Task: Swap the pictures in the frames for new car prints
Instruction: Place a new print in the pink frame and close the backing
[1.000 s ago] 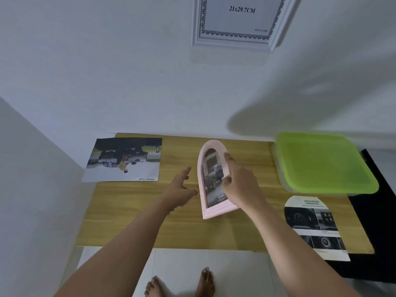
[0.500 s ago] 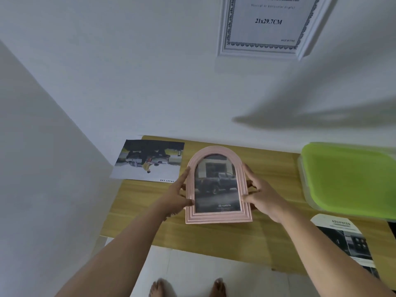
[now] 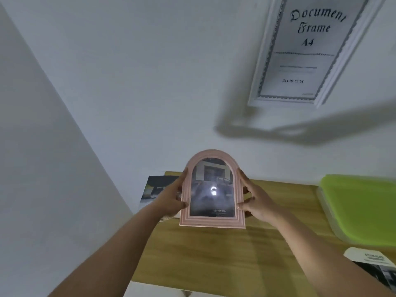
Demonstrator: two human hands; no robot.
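The pink arched frame (image 3: 212,189) is held upright at lower centre, above the wooden table (image 3: 214,254), long axis vertical, glass facing the camera; it is clamped between the left hand (image 3: 171,200) on its left edge and the right hand (image 3: 255,202) on its right edge; both are equally near; its back, likely needed for opening, is turned away.

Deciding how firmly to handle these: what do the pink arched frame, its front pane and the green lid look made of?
The pink arched frame: matte, evenly coloured, with moulded ridges; probably plastic, possibly painted wood. The front pane: glossy, with a bright glare spot; glass or acrylic, cannot tell which. The green lid: smooth, softly sheened, rounded corners; looks like plastic.
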